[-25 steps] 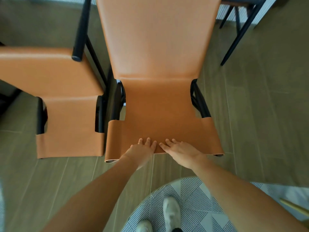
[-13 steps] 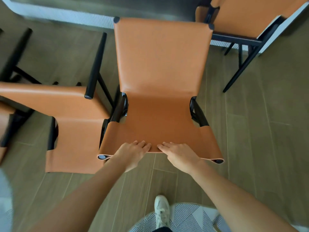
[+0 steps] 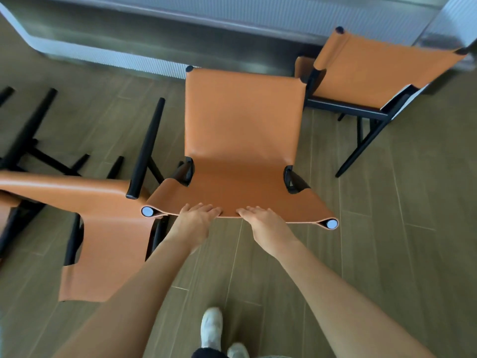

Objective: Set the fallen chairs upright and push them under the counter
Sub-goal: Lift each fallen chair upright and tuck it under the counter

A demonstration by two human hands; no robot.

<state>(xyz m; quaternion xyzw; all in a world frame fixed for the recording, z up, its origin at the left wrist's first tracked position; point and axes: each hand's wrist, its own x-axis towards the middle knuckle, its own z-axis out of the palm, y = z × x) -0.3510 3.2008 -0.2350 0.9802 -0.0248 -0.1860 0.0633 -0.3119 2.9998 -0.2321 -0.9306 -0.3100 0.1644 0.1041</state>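
- Chair on the left [image 3: 103, 241] lies tipped over on the floor [image 3: 387, 254], its black legs pointing toward the table [image 3: 103, 55]. Nobody is touching it, so it waits its turn. More black legs [image 3: 28, 130] farther left suggest another one is down.
- Next, the left hand [image 3: 196, 220] holds the near rolled edge of the middle chair [image 3: 242, 130]. Its grip is fingers laid over the top, with the thumb hidden underneath.
- That middle chair has come up over the last second. Its near edge is now well off the floor and its far end reaches toward the table's base. The person's shoe [image 3: 211, 326] has stepped in behind it. I judge the righting nearly done and the push still to come.
- Just beside, the right hand [image 3: 265, 223] takes the same edge with a like grip, fingers over and thumb out of sight.
- Farthest over, the right chair [image 3: 374, 73] stands upright, drawn in at the table, which shows where the others should end.
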